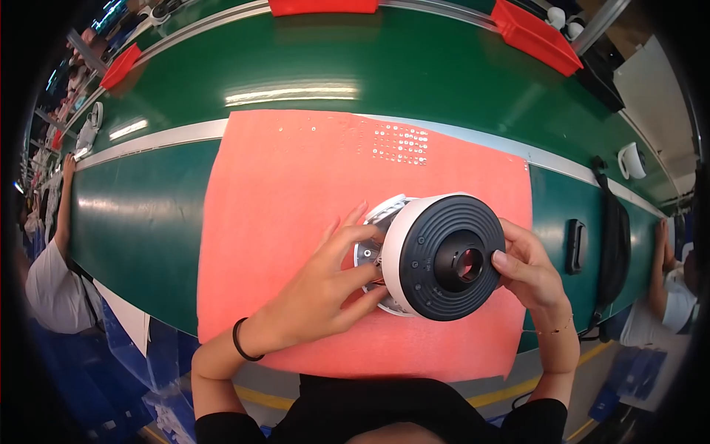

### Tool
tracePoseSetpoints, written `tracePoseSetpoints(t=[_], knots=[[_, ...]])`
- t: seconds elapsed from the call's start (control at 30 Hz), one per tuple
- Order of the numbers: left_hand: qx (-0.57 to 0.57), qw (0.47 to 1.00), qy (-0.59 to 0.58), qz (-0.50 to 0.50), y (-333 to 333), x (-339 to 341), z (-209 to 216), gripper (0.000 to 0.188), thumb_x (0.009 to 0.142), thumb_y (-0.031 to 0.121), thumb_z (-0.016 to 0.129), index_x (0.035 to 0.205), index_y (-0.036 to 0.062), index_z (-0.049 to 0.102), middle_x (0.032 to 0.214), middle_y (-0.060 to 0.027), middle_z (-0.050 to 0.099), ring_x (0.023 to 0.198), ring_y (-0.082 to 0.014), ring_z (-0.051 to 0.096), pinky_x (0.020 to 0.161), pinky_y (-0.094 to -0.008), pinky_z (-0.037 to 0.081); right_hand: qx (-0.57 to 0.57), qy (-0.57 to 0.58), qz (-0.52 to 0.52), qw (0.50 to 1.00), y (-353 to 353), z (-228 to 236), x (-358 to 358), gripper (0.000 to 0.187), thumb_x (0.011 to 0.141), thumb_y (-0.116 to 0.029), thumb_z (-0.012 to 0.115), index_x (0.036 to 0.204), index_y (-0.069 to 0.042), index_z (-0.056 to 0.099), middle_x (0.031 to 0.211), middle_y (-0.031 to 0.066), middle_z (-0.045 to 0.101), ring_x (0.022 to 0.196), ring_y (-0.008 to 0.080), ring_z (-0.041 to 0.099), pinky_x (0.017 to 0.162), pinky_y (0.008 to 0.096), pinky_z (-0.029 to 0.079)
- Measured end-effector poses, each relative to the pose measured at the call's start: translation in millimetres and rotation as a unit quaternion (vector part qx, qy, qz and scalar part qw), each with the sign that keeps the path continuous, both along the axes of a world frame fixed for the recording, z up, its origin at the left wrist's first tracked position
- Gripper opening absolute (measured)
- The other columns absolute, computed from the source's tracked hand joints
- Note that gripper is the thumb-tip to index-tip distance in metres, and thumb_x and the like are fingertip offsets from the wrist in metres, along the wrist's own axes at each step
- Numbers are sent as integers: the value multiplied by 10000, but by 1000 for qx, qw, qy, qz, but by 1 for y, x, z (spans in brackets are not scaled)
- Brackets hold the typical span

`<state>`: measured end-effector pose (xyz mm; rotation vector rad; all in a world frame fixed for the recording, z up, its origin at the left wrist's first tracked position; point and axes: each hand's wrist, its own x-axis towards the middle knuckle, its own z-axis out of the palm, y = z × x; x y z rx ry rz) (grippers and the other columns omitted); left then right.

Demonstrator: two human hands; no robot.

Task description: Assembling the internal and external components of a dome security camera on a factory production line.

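A round device [433, 255] with a white shell and a black ribbed front ring around a central hole is held tilted on its edge over the middle of a pink mat [281, 192]. The right hand [529, 270] grips its right side, the thumb pressed on the black ring next to the hole. The left hand [333, 285] is partly closed, its fingertips at the device's grey metal back, pinching at something there too small to make out. A black band sits on the left wrist. Rows of small screws [399, 142] lie at the mat's far edge. The mat lies on a green conveyor [140, 214] with a metal strip running along it. A black handheld unit [576, 246] lies just right of the mat. Red bins [536, 35] stand along the conveyor's far side. Other people's arms reach to the belt at both ends.
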<state>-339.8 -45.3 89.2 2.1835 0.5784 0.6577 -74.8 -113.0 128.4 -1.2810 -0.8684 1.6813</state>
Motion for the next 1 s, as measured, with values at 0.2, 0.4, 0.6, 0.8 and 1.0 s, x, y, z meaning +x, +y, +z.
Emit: tracePoseSetpoints(t=[0.2, 0.4, 0.6, 0.8, 1.0], knots=[[2, 998, 6, 59, -7, -1, 16, 187, 721, 79, 693, 878, 32, 603, 1137, -142, 495, 1129, -398, 480, 934, -429, 436, 34, -20, 5, 999, 4, 6, -5, 425, 842, -90, 580, 1217, 25, 418, 1052, 112, 586, 912, 157, 604, 709, 274, 534], [-16, 994, 5, 107, -13, -12, 6, 202, 707, 62, 702, 890, 48, 616, 1272, -133, 457, 1067, -351, 545, 823, -369, 511, 78, -30, 38, 996, 8, 2, -4, 403, 834, -29, 582, 1195, 27, 411, 1060, 134, 583, 956, 172, 594, 808, 297, 503], [103, 989, 45, 97, -18, -11, 13, 218, 716, 57, 641, 933, 43, 637, 1276, -186, 463, 1121, -363, 515, 818, -390, 501, 44, 0, 35, 998, 11, 0, -8, 387, 835, -27, 580, 1183, 21, 417, 1040, 139, 596, 959, 167, 591, 800, 288, 496], [-70, 987, -60, 131, -12, -18, 3, 260, 721, 103, 647, 965, 14, 629, 1139, -244, 542, 1004, -345, 595, 824, -377, 489, 40, -14, 84, 996, 16, 4, -8, 353, 833, -11, 572, 1158, 4, 435, 1032, 141, 600, 945, 156, 594, 815, 279, 485], [-65, 984, -49, 158, -9, 0, 24, 410, 686, 265, 757, 919, -38, 609, 657, -133, 627, 577, -253, 644, 569, -301, 516, -30, -44, 94, 994, 28, 10, -16, 379, 760, -26, 627, 1098, 22, 462, 966, 72, 597, 904, 108, 574, 777, 218, 465]])
